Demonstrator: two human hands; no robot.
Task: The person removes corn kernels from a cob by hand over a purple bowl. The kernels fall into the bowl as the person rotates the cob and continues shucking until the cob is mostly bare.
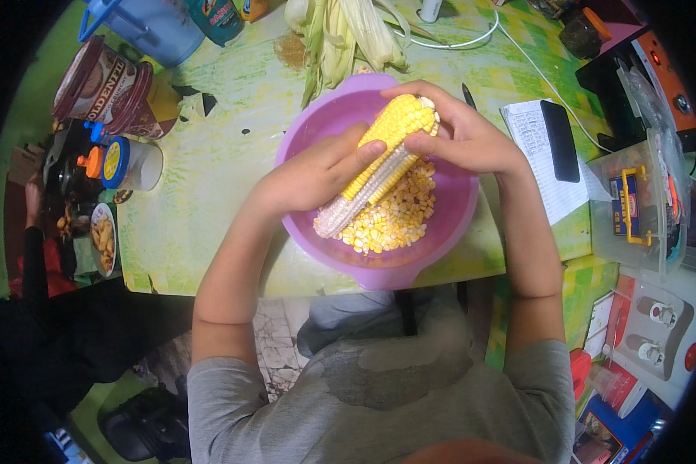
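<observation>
An ear of corn is held slantwise over a purple plastic basin, its upper end at the right. My left hand grips the middle and lower part, its thumb along the near side. My right hand holds the upper end, with the thumb pressed beside a bared strip. The cob shows pale at its lower end and along this strip; yellow kernels remain on both sides of it. Loose corn kernels lie in the basin beneath the ear.
Corn husks lie beyond the basin. At the left stand a blue-lidded jar, tubs and a plate of food; another person's arm shows there. On the right are a notebook, a phone and a clear plastic box.
</observation>
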